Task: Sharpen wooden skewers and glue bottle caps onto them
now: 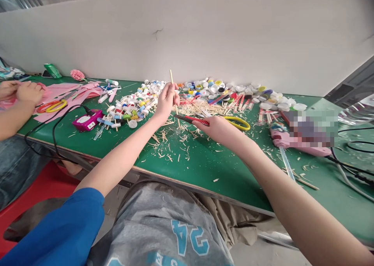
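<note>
My left hand (166, 99) is closed around a thin wooden stick (172, 81) and holds it nearly upright above the green table (204, 168). My right hand (217, 129) grips a red utility knife (191, 119), whose tip points left toward the lower part of the stick. Wood shavings (172, 139) lie scattered on the table under both hands.
Piles of coloured bottle caps (222, 87) and cap-and-stick pieces (131, 106) lie behind my hands. Yellow scissors (238, 122), a pink glue gun (288, 141), a magenta device (86, 121) with black cable and pink paper (70, 92) are nearby. Another person's hands (22, 90) work at far left.
</note>
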The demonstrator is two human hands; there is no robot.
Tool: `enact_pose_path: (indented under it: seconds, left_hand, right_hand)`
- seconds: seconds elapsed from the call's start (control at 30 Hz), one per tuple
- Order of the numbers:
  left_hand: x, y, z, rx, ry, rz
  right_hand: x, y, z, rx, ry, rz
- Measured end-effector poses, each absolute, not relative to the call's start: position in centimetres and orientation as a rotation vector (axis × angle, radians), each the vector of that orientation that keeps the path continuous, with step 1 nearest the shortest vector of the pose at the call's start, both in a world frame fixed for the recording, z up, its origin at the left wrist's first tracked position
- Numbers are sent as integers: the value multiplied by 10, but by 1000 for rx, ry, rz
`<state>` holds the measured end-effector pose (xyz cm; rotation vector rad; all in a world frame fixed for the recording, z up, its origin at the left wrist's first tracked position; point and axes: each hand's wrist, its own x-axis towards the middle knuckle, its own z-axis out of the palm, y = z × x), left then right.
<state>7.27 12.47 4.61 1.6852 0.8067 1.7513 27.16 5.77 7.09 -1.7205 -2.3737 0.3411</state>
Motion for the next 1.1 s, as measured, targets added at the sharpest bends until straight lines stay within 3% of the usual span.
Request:
enact_pose_path:
  seconds: [0.4, 1.1]
  left_hand:
    - [76, 122, 49, 1729, 738, 1686]
    - [73, 121, 49, 1665, 776, 1716]
  right_hand:
    - [280, 49, 78, -1765, -2351, 422]
    - [284, 51, 72, -1613, -2411, 214]
